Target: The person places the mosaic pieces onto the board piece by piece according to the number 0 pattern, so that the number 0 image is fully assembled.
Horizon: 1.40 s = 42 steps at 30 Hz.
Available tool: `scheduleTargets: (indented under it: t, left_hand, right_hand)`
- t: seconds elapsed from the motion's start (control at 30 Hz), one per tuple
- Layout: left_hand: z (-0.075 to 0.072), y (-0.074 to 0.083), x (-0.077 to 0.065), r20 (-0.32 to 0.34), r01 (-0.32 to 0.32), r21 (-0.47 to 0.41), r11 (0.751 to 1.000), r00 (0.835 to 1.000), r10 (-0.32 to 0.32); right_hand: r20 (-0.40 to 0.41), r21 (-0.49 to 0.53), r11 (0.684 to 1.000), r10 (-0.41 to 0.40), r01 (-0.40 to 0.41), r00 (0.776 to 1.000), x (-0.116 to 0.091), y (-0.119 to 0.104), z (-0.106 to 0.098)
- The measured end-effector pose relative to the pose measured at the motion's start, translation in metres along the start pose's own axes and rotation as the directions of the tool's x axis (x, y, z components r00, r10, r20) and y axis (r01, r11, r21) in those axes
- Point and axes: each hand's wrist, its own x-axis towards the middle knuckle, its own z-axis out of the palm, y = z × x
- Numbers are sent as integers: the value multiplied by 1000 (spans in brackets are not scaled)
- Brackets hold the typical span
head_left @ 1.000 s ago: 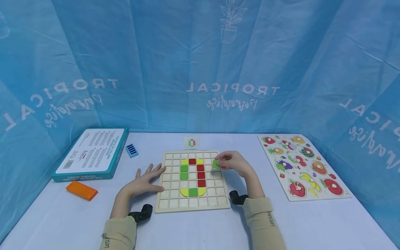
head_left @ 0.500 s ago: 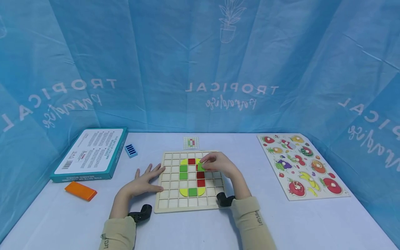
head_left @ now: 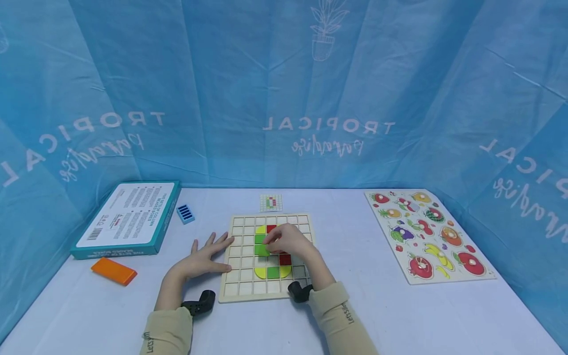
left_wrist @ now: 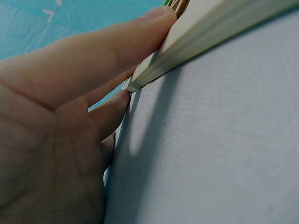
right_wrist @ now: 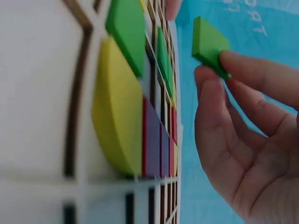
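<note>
A wooden grid board (head_left: 235, 290) lies on the table with green, red and yellow tiles set in some of its squares. Between thumb and fingers, my right hand (head_left: 290, 241) pinches a green square tile (right_wrist: 209, 43), held above the board's left-middle squares. In the right wrist view that tile is apart from the board, past a yellow rounded tile (right_wrist: 117, 107) and a seated green tile (right_wrist: 128, 35). My left hand (head_left: 201, 259) is spread, its thumb and fingertips touching the board's left edge. The right hand covers part of the pattern in the head view.
Behind the board lies a small pattern card (head_left: 271, 202). To the left are a teal box (head_left: 128, 214), a small blue slotted piece (head_left: 185, 214) and an orange block (head_left: 114, 271). A fruit puzzle board (head_left: 428, 236) lies at the right. A blue curtain (head_left: 284, 93) hangs behind.
My right hand has carried the green tile leftward across the board, from its right side to over the left part of the pattern. My left hand has stayed at the board's edge.
</note>
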Motion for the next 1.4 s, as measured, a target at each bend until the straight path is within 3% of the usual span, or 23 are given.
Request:
scheduleTargets:
  t: [0.37, 1.4]
  left_hand:
    - [0, -1, 2, 3, 1, 17, 1000, 1000, -1]
    - [4, 1, 2, -7, 3, 12, 1000, 1000, -3]
  right_hand:
    - [-9, -140, 990, -15, 13, 1000, -3, -6, 13]
    - [16, -272, 962, -13, 17, 1000, -7, -3, 18]
